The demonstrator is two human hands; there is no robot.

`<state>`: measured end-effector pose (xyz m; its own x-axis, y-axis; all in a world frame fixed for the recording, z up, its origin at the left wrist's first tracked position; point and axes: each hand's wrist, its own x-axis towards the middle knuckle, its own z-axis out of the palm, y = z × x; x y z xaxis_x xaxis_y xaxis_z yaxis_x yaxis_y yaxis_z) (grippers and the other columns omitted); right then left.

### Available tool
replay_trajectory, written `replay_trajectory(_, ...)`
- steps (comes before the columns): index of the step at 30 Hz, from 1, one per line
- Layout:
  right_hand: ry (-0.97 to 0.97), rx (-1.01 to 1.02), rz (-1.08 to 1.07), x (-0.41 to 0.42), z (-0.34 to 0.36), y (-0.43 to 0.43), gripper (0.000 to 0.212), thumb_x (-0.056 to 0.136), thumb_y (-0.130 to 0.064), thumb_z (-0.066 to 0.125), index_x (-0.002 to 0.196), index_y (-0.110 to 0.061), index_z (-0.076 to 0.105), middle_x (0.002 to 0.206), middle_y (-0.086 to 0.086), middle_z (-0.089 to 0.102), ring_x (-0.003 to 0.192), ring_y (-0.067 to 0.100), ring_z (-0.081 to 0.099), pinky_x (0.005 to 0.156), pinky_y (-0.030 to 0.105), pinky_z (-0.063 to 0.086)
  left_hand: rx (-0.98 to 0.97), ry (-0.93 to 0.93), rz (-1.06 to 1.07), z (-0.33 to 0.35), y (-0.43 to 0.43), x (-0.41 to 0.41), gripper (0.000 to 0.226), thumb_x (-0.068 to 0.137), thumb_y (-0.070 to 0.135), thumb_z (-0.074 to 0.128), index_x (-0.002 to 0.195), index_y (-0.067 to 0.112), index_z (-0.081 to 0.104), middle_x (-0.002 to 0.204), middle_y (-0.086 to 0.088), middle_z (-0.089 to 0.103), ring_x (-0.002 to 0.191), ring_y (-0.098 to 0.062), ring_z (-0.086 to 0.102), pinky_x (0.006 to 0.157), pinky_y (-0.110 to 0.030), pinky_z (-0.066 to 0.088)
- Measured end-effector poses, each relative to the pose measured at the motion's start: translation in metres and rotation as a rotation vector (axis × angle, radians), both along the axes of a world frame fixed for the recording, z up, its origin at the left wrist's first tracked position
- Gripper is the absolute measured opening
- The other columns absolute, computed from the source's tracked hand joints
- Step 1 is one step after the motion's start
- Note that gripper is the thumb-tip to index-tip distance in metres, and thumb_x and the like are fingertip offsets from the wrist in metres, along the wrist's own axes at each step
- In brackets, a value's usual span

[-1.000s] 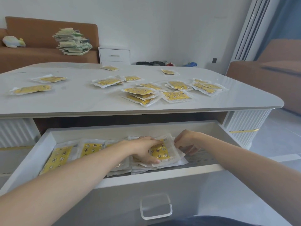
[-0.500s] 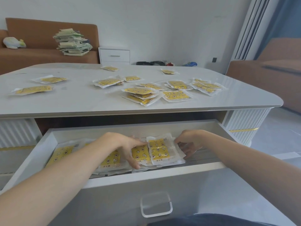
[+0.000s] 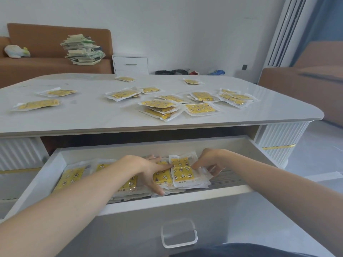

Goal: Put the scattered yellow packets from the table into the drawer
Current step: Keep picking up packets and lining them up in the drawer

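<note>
Shifted slightly rightward since 0.5 s ago, left hand (image 3: 150, 171) flat with straight fingers, pressing stowed packets (image 3: 70, 179) in the open drawer (image 3: 176, 198). Right hand (image 3: 209, 162) pinching top packet (image 3: 181, 172) at its right edge, thumb above. Scattered packets (image 3: 161, 108) lying on the table (image 3: 83, 117).

Both bare forearms reach forward and inward. The left grip (image 3: 152, 170) lies palm down, fingers straight and spread. The right grip (image 3: 207, 161) is curled, thumb and fingers pinching a packet (image 3: 181, 171).

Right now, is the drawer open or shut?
Open. The drawer is pulled out below the tabletop, and yellow packets show inside it.
</note>
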<state>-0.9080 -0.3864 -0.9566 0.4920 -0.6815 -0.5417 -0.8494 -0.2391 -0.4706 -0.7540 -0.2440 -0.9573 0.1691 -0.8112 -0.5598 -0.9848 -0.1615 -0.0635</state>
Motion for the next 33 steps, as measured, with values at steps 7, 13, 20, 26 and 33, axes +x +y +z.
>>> replay_trajectory(7,0.007,-0.075,0.024,-0.002,0.001,0.003,0.036,0.090,-0.013,0.064,0.122,-0.003,0.051,0.121,0.015,0.060,0.093,0.025,0.062,0.078,0.036,0.058,-0.047,-0.013,-0.002,0.003,-0.001,-0.007,0.094,0.077,0.072,0.051,0.146,0.049,-0.009,0.159,0.005,-0.012,0.147,-0.024,-0.012,0.117,-0.052,0.004)
replay_trajectory(13,0.101,-0.346,0.158,-0.007,0.013,0.009,0.022,0.091,-0.013,0.056,0.111,-0.006,0.050,0.094,0.012,0.058,0.081,0.026,0.059,0.071,0.033,0.057,-0.064,0.006,0.013,0.009,0.002,-0.008,0.093,0.079,0.072,0.048,0.148,0.044,-0.007,0.160,0.003,-0.004,0.148,-0.025,-0.004,0.118,-0.049,0.008)
replay_trajectory(20,0.046,-0.495,0.384,-0.021,0.047,0.029,0.031,0.093,-0.025,0.053,0.122,-0.017,0.061,0.121,0.004,0.062,0.102,0.020,0.062,0.092,0.032,0.051,-0.205,0.208,0.089,0.047,0.019,-0.010,0.062,0.094,0.051,0.043,0.149,0.028,0.023,0.153,0.003,0.031,0.139,-0.017,0.032,0.114,-0.034,0.027)
replay_trajectory(26,-0.255,-0.470,0.372,-0.033,0.090,0.058,0.023,0.093,-0.016,0.052,0.113,-0.012,0.065,0.095,0.001,0.068,0.068,0.010,0.060,0.062,0.015,0.047,-0.456,0.181,0.129,0.079,0.061,-0.011,0.041,0.095,0.042,0.048,0.133,0.028,0.049,0.126,0.004,0.059,0.112,-0.011,0.054,0.097,-0.028,0.042)
replay_trajectory(33,-0.555,-0.625,0.315,-0.009,0.128,0.091,0.022,0.091,-0.017,0.053,0.108,-0.018,0.066,0.101,0.004,0.067,0.075,0.011,0.058,0.062,0.015,0.043,-0.778,0.023,0.252,0.112,0.104,0.012,0.022,0.093,0.039,0.050,0.110,0.029,0.059,0.100,0.009,0.060,0.092,-0.013,0.057,0.079,-0.029,0.047)
